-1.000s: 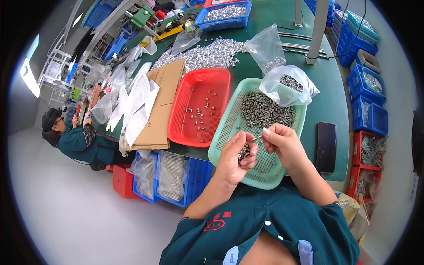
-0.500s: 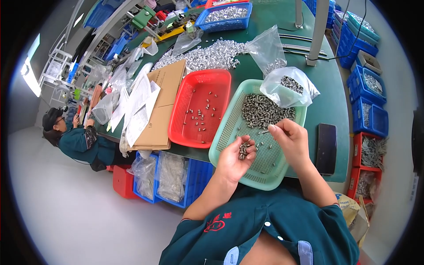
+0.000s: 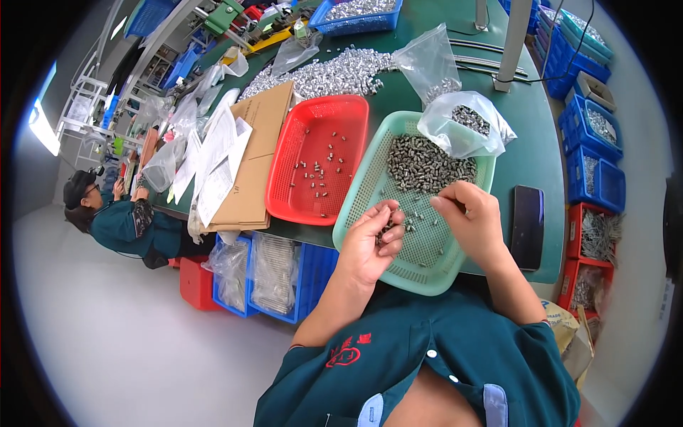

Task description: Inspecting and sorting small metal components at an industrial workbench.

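Observation:
My left hand (image 3: 366, 245) is curled over the near left part of a light green perforated basket (image 3: 427, 257), with small metal cylinders (image 3: 385, 230) partly hidden in its fingers. My right hand (image 3: 473, 219) hovers above the basket's right side, thumb and fingers pinched together. Whatever is between those fingertips is hidden. A dark heap of small metal cylinders (image 3: 425, 165) fills the far end of the basket, and several loose ones lie between my hands. Left of it, a red basket (image 3: 299, 201) holds several scattered cylinders.
An open clear plastic bag (image 3: 442, 132) of cylinders rests on the green basket's far right corner. A black phone (image 3: 527, 228) lies at right. Cardboard (image 3: 257, 153) and papers (image 3: 222, 171) lie left, shiny parts (image 3: 331, 77) beyond. A co-worker (image 3: 117, 220) sits far left.
My left hand's fingers have closed more over the metal cylinders, hiding most of them. The right hand stays pinched above the basket. The whole view has shifted slightly.

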`<state>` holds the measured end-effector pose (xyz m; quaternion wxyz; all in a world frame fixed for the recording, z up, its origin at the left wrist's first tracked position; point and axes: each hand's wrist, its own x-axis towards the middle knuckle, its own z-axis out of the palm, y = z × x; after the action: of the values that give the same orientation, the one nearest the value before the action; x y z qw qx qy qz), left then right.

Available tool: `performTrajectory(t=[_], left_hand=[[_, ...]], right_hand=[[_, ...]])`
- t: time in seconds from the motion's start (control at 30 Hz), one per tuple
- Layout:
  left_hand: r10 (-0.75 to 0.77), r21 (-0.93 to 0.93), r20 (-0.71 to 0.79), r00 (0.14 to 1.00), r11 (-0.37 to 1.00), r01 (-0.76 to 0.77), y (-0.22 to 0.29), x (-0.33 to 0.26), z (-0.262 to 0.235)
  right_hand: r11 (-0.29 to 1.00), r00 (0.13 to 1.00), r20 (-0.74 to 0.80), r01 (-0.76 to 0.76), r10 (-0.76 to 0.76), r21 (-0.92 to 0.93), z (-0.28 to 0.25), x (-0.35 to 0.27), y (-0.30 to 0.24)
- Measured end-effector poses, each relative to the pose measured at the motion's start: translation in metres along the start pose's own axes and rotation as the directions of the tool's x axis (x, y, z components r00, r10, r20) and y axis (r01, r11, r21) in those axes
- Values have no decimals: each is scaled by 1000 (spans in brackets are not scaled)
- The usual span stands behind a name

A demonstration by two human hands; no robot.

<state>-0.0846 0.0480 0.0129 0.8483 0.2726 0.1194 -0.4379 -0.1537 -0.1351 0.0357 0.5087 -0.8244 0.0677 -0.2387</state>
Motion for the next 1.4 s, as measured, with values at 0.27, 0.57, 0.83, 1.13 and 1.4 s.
performTrajectory(t=[0.27,0.57,0.83,1.13,1.4], left_hand=[[-87,79,164,983,994,75,-4,-5,8],[-53,186,148,988,982,25,-8,-8,15],[-64,211,143,988,977,33,-5,-5,20],[35,385,118,992,919,-78,-12,-10,21],[103,382,177,979,909,-165,-19,-19,25]], right_hand=[[874,958,145,-287,249,391,10,-11,3],[960,996,-6,-86,91,265,18,-13,-4],[988,996,-62,65,-57,139,17,-5,-8],[994,994,-70,89,-85,59,14,-11,-21],[978,999,-24,41,-37,207,28,-26,-9]])
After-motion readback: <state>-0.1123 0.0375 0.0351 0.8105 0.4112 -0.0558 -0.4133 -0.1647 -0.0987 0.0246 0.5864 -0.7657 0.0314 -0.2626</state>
